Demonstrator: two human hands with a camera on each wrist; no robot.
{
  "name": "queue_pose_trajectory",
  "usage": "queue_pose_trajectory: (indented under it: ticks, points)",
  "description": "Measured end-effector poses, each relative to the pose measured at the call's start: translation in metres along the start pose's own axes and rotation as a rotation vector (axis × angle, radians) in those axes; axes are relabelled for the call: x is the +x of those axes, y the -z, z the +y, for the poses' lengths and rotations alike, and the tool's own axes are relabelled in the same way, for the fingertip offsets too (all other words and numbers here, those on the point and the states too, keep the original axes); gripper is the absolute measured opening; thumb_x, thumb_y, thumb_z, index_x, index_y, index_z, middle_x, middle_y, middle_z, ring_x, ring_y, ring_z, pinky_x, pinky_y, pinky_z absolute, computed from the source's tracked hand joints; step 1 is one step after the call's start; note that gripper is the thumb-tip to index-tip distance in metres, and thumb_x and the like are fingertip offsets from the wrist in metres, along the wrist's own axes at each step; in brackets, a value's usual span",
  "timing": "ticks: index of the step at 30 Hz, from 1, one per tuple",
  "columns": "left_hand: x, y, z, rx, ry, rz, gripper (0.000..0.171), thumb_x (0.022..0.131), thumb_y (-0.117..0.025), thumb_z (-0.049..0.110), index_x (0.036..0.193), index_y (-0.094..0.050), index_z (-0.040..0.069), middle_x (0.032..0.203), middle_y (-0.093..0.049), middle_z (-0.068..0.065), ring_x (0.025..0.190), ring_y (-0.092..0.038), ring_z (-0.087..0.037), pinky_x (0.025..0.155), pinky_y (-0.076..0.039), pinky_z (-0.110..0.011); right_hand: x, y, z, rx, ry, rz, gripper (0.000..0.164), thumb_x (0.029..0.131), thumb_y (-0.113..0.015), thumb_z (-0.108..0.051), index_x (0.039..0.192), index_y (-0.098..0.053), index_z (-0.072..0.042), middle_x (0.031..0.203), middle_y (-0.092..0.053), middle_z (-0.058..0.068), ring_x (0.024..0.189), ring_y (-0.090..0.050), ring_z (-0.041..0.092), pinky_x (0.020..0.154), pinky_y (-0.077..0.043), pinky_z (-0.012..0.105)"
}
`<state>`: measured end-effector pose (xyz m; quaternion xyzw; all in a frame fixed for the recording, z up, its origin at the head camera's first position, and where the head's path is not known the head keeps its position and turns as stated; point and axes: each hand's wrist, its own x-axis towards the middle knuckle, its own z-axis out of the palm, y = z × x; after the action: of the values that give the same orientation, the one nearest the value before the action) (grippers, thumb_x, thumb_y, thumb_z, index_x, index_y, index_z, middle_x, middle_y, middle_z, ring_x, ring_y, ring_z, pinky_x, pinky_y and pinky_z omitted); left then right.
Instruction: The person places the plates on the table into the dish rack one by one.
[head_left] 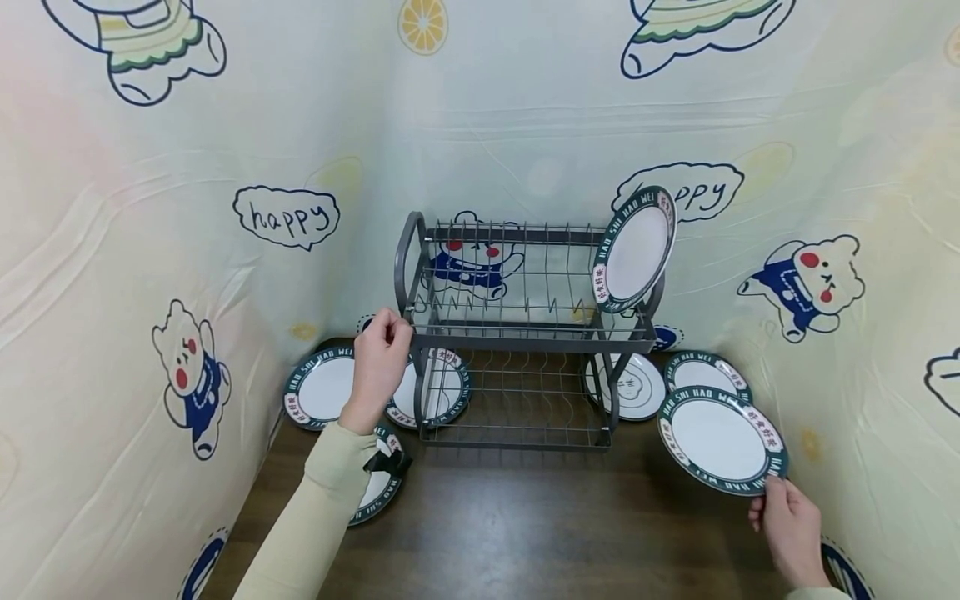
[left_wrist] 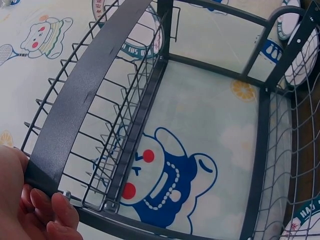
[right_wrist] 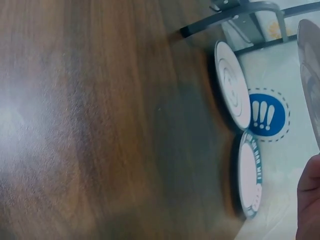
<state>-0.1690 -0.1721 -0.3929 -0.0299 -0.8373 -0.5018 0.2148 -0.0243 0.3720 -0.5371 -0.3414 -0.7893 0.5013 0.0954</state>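
My left hand (head_left: 381, 362) grips the front left corner of a dark two-tier dish rack (head_left: 532, 342); in the left wrist view its fingers (left_wrist: 62, 210) curl around the frame. With my right hand (head_left: 791, 529) I pinch the lower right rim of a white plate (head_left: 716, 437) with a green lettered border. That plate is tilted and held above the table, right of the rack. Another green-rimmed plate (head_left: 637, 250) stands on edge at the right end of the upper tier. Only part of the held plate (right_wrist: 311, 75) shows in the right wrist view.
Plates lie on the brown table (head_left: 510, 517) left of the rack: one far left (head_left: 322, 387), one by its leg (head_left: 446, 387), one partly under my sleeve (head_left: 382, 492). Right of it lie a face-down plate (head_left: 637, 387) and another plate (head_left: 705, 371). Printed cloth (head_left: 487, 133) hangs behind.
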Motion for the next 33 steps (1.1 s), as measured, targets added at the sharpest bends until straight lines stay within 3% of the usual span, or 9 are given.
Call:
queue_pose_trajectory:
  ticks: [23, 33]
  points:
    - [0.0, -0.001, -0.001, -0.011, -0.009, 0.005, 0.018, 0.101, -0.048, 0.009, 0.083, -0.048, 0.01, 0.072, -0.043, -0.007, 0.059, -0.042, -0.024, 0.054, -0.034, -0.031, -0.022, 0.003, -0.044, 0.085, 0.061, -0.037, 0.05, 0.109, -0.038, -0.028, 0.074, -0.056, 0.003, 0.059, -0.056, 0.005, 0.048, -0.053, 0.017, 0.043, -0.045, 0.028]
    - [0.0, -0.001, -0.001, -0.011, 0.003, 0.0, 0.018, 0.102, -0.047, 0.009, 0.084, -0.049, 0.009, 0.074, -0.044, -0.007, 0.061, -0.043, -0.025, 0.055, -0.035, -0.03, -0.028, 0.008, -0.056, 0.158, 0.042, -0.048, 0.05, 0.109, -0.039, -0.028, 0.072, -0.056, 0.001, 0.058, -0.055, 0.005, 0.046, -0.051, 0.015, 0.042, -0.043, 0.027]
